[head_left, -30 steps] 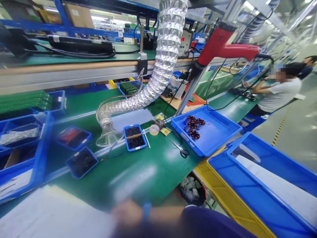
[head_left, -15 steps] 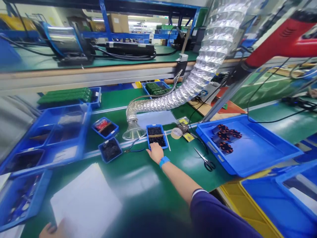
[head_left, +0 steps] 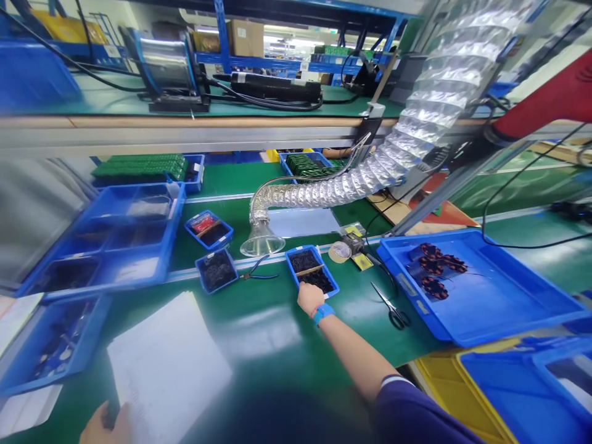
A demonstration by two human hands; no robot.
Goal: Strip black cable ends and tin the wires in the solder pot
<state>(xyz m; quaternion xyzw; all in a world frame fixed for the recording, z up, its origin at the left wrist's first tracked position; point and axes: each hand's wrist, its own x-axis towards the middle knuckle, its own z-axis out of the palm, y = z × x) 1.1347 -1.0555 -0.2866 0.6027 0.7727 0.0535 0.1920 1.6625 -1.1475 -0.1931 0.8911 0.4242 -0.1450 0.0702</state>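
My right hand, with a blue wristband, is at the near edge of a small divided blue bin of black parts. Its fingers are curled over the bin's rim. At the lower left, my left hand is at the corner of a stack of white paper, thumb and fingers gripping the edge. Left of the divided bin lie blue-handled cutters and another small bin of dark parts. Above the cutters hangs a clear funnel.
A silver duct runs down to the funnel. Scissors lie beside a large blue tray holding several black-and-orange parts. At left are a compartment tray and green boards. A roll of tape is near the middle.
The small divided bin now sits turned at an angle, its near end shifted right, with my right hand still at it. The whole view has shifted. My left hand remains at the paper.
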